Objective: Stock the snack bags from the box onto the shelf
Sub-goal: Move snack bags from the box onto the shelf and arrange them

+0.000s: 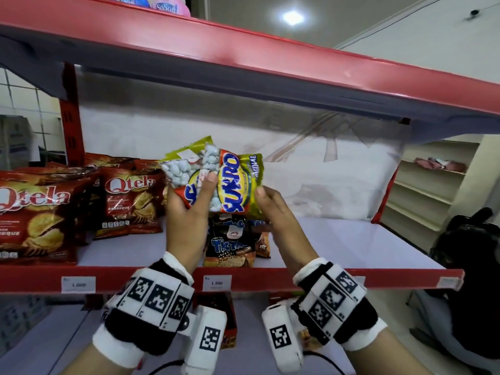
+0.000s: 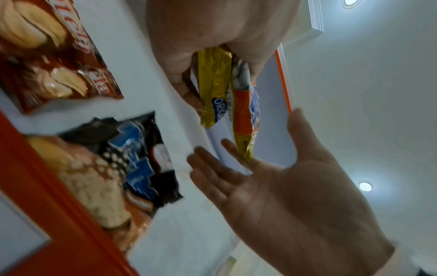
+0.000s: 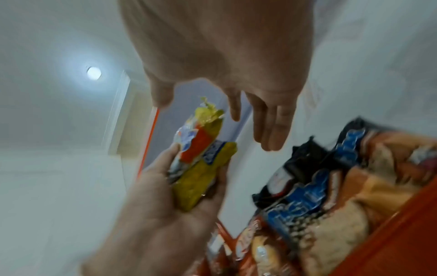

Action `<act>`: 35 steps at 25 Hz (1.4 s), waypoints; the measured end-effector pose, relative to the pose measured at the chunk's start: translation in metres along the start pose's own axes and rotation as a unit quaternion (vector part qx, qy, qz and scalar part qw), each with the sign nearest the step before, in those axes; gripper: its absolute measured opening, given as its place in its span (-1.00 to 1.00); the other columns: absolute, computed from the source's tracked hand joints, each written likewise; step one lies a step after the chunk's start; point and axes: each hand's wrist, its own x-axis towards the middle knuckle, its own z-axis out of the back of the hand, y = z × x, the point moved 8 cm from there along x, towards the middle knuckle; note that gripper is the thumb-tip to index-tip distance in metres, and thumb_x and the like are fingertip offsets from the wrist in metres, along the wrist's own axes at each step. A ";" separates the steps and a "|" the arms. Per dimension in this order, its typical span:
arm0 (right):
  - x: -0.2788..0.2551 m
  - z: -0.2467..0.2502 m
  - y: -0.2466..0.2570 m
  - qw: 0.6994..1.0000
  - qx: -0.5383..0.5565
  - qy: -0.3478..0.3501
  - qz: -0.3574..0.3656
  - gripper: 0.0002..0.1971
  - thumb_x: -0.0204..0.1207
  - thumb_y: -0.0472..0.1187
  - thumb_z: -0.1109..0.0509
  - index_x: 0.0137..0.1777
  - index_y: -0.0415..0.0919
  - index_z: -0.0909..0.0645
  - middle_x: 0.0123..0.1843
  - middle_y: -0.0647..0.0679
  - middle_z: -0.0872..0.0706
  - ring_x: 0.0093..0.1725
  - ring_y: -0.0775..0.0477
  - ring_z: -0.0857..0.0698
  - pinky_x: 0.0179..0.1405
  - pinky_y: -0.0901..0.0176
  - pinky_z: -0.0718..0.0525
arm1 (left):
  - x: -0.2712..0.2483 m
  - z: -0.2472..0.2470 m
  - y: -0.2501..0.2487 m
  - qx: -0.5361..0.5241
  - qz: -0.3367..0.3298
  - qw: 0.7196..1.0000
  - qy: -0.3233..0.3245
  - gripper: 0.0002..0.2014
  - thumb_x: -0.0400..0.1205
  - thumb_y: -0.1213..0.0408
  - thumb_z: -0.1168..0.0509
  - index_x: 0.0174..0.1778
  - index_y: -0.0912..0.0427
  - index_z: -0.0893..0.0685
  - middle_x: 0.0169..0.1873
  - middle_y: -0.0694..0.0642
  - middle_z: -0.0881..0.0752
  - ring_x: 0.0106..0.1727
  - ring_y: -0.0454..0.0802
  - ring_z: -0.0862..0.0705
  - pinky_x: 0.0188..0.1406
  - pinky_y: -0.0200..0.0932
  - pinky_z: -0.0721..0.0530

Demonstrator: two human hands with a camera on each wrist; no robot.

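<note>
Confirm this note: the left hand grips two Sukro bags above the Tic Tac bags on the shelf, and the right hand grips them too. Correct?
Not quite. The left hand does grip the Sukro bags above the Tic Tac bags on the shelf, but the right hand is open beside them, fingers straight. The right wrist view shows it gripping nothing.

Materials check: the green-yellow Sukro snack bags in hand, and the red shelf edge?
Green-yellow Sukro snack bags: thin glossy plastic film, apparently; it creases, shines, and a clear window shows pale nuts inside. Left hand grips them; the right hand is beside them with straight fingers. Red shelf edge: probably painted sheet metal; smooth, slightly scuffed, semi-gloss, though not certain.
</note>
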 end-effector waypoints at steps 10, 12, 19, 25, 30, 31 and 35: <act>0.000 0.091 0.019 0.999 0.048 -0.008 -0.004 -0.65 0.35 -0.27 -0.53 0.15 -0.16 -0.65 -0.07 -0.03 -0.81 -0.18 0.01 -0.77 -0.21 0.09 -0.78 | -0.024 -0.086 0.037 0.005 0.075 0.995 0.072 -0.36 0.52 -0.29 -0.02 0.36 0.03 -0.58 0.21 -0.04 -0.73 0.24 -0.11 -0.70 0.33 0.00 -0.61; 0.003 0.110 0.020 1.000 0.006 0.018 -0.018 -0.67 0.28 -0.27 -0.54 0.08 -0.18 -0.66 -0.12 -0.01 -0.81 -0.22 0.03 -0.75 -0.22 0.12 -0.76 | -0.030 -0.104 0.047 0.001 0.084 0.992 0.098 -0.40 0.53 -0.25 -0.02 0.32 0.04 -0.61 0.05 -0.07 -0.81 0.08 -0.14 -0.77 0.05 -0.23 -0.72; 0.026 0.161 0.020 0.995 -0.081 0.036 -0.052 -0.72 0.38 -0.42 -0.50 0.10 -0.32 -0.65 -0.05 -0.17 -0.80 -0.13 -0.12 -0.76 -0.01 -0.03 -0.76 | -0.034 -0.142 0.066 0.071 0.084 0.986 0.126 -0.52 0.54 -0.13 -0.22 0.29 0.07 -0.49 0.01 0.01 -0.78 -0.13 -0.08 -0.79 -0.43 -0.18 -0.73; 0.049 0.207 0.036 0.991 -0.132 -0.027 -0.002 -0.61 0.41 -0.38 -0.49 0.23 -0.25 -0.57 -0.08 -0.08 -0.78 -0.19 -0.01 -0.68 -0.25 0.18 -0.67 | -0.028 -0.144 0.091 0.073 0.102 0.986 0.109 -0.75 0.63 0.36 -0.30 0.18 0.13 -0.43 -0.08 0.06 -0.72 -0.23 -0.08 -0.71 -0.41 -0.26 -0.71; 0.058 0.231 0.034 0.995 -0.090 -0.049 -0.010 -0.57 0.24 -0.46 -0.53 0.04 -0.04 -0.61 -0.20 -0.04 -0.78 -0.25 -0.08 -0.65 -0.36 0.20 -0.52 | -0.027 -0.151 0.102 0.106 0.096 0.981 0.130 -0.75 0.63 0.38 -0.32 0.19 0.10 -0.53 -0.18 -0.06 -0.73 -0.32 -0.28 -0.71 -0.46 -0.32 -0.67; 0.058 0.233 0.030 0.996 -0.076 -0.050 -0.017 -0.57 0.21 -0.47 -0.54 0.03 -0.08 -0.63 -0.21 -0.04 -0.79 -0.27 -0.08 -0.67 -0.37 0.20 -0.56 | -0.028 -0.154 0.104 0.116 0.096 0.979 0.136 -0.74 0.63 0.38 -0.32 0.21 0.08 -0.56 -0.18 -0.08 -0.73 -0.35 -0.34 -0.70 -0.48 -0.38 -0.63; 0.052 0.229 0.015 0.999 -0.024 -0.002 -0.049 -0.44 0.21 -0.50 -0.57 0.09 0.09 -0.60 -0.12 -0.03 -0.79 -0.17 -0.08 -0.79 -0.21 0.01 -0.76 | -0.034 -0.163 0.111 0.099 0.131 0.978 0.127 -0.76 0.61 0.38 -0.34 0.16 0.05 -0.58 -0.16 0.08 -0.74 -0.35 -0.25 -0.73 -0.42 -0.29 -0.71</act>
